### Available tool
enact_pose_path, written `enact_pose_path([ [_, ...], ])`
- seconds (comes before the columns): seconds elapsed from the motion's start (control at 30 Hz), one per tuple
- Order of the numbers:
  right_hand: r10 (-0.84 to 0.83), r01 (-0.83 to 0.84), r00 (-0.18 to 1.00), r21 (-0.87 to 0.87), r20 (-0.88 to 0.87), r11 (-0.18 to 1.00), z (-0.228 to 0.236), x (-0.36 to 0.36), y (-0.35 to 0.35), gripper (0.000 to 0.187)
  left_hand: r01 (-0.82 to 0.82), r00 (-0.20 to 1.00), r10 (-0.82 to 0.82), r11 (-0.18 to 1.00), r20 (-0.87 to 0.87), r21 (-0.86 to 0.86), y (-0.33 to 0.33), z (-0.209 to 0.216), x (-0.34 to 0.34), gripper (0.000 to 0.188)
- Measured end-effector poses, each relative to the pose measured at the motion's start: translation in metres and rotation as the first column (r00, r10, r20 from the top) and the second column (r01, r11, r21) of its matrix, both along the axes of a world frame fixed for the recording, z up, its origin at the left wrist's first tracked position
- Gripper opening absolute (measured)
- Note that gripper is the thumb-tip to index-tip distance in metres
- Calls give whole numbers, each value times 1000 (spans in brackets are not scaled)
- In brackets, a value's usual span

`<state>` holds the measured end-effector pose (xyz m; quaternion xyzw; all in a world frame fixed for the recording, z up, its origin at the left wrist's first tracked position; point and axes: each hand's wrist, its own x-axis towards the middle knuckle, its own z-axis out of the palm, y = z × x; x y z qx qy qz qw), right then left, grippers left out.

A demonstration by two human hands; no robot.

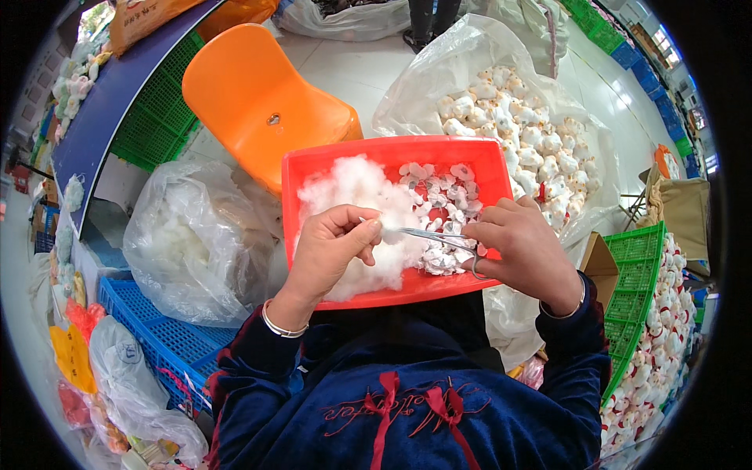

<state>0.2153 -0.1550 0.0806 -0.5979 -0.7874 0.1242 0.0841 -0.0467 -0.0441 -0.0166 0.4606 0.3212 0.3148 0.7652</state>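
Note:
My right hand is closed around the finger loops of slim metal forceps, which point left. At their tips my left hand pinches a small white piece; its exact kind is hard to make out. Both hands are above a red plastic tub across my lap. Fluffy white stuffing fills the tub's left half. On the right side of it lie many small whitish fabric-like pieces, partly under my right hand.
An orange chair stands beyond the tub. Clear bags hold stuffing at left and small white plush pieces at far right. A blue crate is at my left, a green crate at my right.

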Motion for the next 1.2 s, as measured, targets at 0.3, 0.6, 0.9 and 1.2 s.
enact_pose_path([
  [0.3,49,-60,994,-111,-96,992,-17,-2,5,38,139,985,-134,990,-106,40,-5,-1,3,12],
  [0.6,-9,-7,997,201,80,980,1,-16,1,55,-14,998,31,957,56,-289,-5,3,4,9],
  [0.9,31,-31,998,9,62,999,-7,-14,7,30,174,982,-176,984,-68,-30,-25,8,16,12],
  [1.2,-46,49,998,90,-30,995,-4,12,-8,33,-15,1000,16,983,5,-183,-13,0,-9,14],
])
